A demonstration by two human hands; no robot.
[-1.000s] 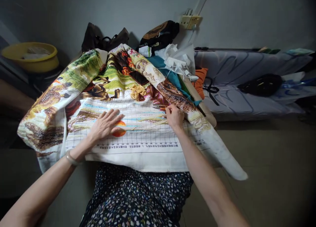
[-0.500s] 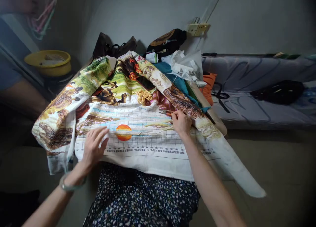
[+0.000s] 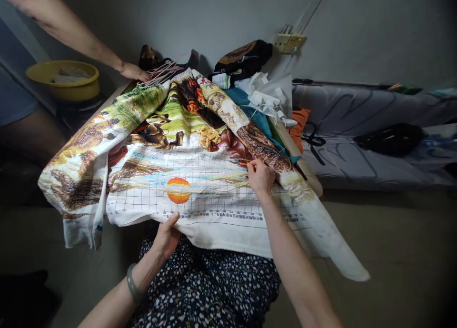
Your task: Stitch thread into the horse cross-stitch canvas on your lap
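Note:
A large cross-stitch cloth with a printed grid and an orange sun lies over the table and down to my lap, its sides rolled. My left hand grips its near edge, thumb on top and fingers hidden beneath. At the right, my right hand rests on the cloth near the brown-stitched roll, fingers pinched together. Whatever is in that pinch is too small to make out. A bundle of yellow thread and a dark phone lie farther up the cloth.
At the far left, another person's hand reaches to pink hangers behind the cloth. A yellow basin stands at left. White plastic bags and a dark bag lie at the back. A covered sofa stands right.
My left hand has come down from above the cloth to its near edge and taken hold, lifting it slightly. My right hand stays put. The other person's arm has brought the hangers to the table.

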